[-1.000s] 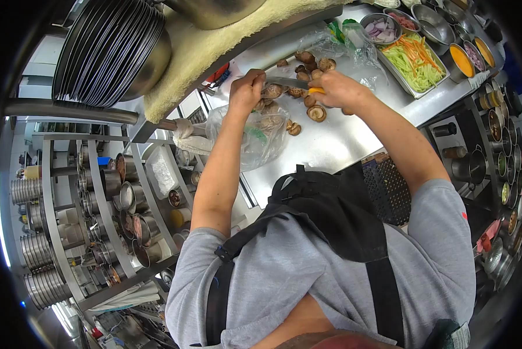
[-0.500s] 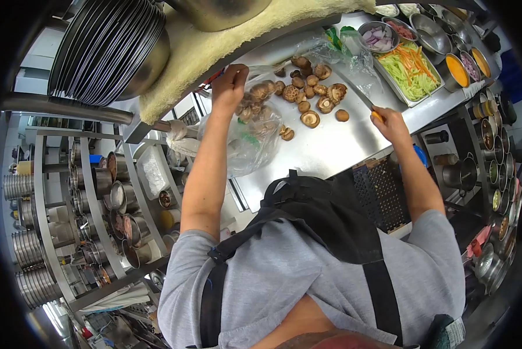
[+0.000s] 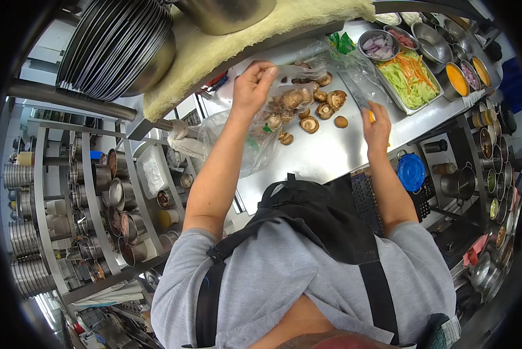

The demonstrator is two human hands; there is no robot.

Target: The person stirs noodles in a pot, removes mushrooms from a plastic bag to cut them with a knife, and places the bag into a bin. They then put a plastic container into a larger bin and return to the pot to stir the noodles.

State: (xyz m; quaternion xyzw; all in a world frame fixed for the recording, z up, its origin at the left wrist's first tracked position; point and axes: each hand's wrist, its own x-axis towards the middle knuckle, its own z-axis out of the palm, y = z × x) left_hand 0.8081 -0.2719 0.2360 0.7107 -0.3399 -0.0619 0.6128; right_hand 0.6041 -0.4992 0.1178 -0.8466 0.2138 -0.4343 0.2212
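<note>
My left hand [image 3: 254,88] is closed on the edge of a clear plastic bag [image 3: 252,154] and holds it up. Brown mushrooms show through the plastic, some resting inside the bag. Loose shiitake mushrooms [image 3: 310,124] lie on the steel counter [image 3: 313,154] to the right of the bag, a few of them partly covered by the plastic. My right hand [image 3: 377,129] grips a knife [image 3: 357,87] by its orange handle, blade pointing away over the counter. Another crumpled clear plastic bag [image 3: 360,64] with green print lies beneath or beside the blade.
A tray of shredded green and orange vegetables [image 3: 409,81] stands at the right back, beside a bowl of sliced onion [image 3: 378,45] and several metal bowls. A towel-covered shelf [image 3: 226,49] overhangs the far left. A blue lid [image 3: 411,172] sits below the counter's front edge.
My left hand has moved right, drawing the bag over part of the mushrooms. My right hand with the knife has shifted slightly left, and the blade stands steeper.
</note>
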